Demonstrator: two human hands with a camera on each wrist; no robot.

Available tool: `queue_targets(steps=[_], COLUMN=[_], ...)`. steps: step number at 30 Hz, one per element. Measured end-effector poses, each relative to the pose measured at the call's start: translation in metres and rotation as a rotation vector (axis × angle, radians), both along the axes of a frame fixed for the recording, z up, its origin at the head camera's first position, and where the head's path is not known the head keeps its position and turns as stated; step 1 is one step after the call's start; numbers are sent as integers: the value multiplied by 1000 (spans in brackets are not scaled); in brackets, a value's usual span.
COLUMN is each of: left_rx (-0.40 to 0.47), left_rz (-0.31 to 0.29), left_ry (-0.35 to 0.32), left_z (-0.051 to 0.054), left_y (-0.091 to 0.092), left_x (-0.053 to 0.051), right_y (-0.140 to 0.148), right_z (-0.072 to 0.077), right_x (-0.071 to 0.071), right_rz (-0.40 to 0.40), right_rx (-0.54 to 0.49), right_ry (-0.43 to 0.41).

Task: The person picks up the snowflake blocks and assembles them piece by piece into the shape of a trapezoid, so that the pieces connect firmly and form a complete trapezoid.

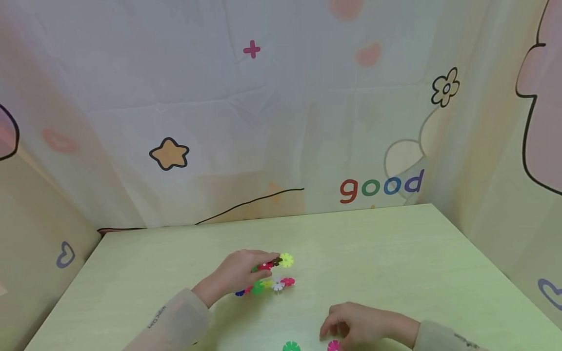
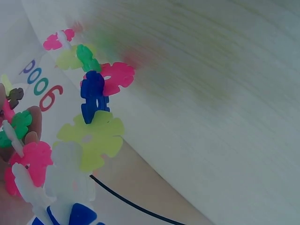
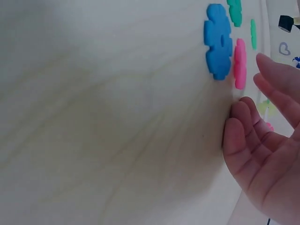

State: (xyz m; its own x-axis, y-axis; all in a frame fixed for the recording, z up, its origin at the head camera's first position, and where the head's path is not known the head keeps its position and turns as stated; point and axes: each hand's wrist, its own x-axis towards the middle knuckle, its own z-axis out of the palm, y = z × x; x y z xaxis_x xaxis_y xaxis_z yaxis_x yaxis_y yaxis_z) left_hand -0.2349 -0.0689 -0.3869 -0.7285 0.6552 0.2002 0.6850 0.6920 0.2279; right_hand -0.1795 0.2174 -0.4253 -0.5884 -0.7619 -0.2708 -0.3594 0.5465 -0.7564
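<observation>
My left hand (image 1: 241, 270) grips a chain of interlocked plastic snowflake discs (image 1: 287, 260) above the table, thumb below and fingers on top. The chain bends back, so a second stretch with a white disc (image 1: 277, 283) hangs under the hand. In the left wrist view its yellow disc (image 2: 96, 138) and blue disc (image 2: 92, 96) show up close, and the fingers partly cover other discs. Loosely bent, my right hand (image 1: 355, 324) rests low at the table with nothing held, beside a loose pink disc (image 3: 240, 64); a small gap separates them.
A blue disc (image 3: 219, 42) and a green disc (image 3: 236, 11) lie near the pink one, with another green disc (image 3: 253, 33) farther off. The pale wooden table (image 1: 395, 253) meets a printed cloth backdrop (image 1: 263, 122) at the back and sides.
</observation>
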Motion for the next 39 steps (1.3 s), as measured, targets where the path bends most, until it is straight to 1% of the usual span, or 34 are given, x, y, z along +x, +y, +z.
queue_targets(steps=[2, 4, 6, 11, 13, 19, 20, 23, 26, 29, 32, 39], left_rx=[-3, -6, -12, -18, -15, -7, -5, -3, 2, 3, 0, -2], left_rz=[-1, -4, -9, -16, -18, -23, -23, -25, -29, -35, -44, -62], left_ry=[-5, -6, -2, 1, -2, -3, -5, -7, -9, -9, -8, -12], left_z=[0, 1, 1, 1, 1, 1, 1, 1, 1, 1, 2, 3], left_y=[0, -1, -1, -1, -1, 0, 0, -1, -1, 0, 1, 2], left_x=[0, 1, 1, 1, 1, 1, 1, 1, 1, 2, 3, 4], right_y=[-1, -2, -4, -3, -3, -3, -3, -2, 0, 3, 7, 11], right_z=[0, 0, 1, -2, -3, -5, -5, -6, -8, -12, -14, -11], right_x=[1, 2, 3, 3, 2, 2, 3, 3, 2, -1, -5, -13], right_rz=[27, 36, 27, 9, 23, 22, 8, -1, -47, -71, -68, -102], right_rx=[25, 52, 67, 61, 65, 61, 49, 21, -43, -123, -175, -227], right_ry=[26, 47, 43, 25, 36, 50, 43, 37, -24, -65, -55, -19])
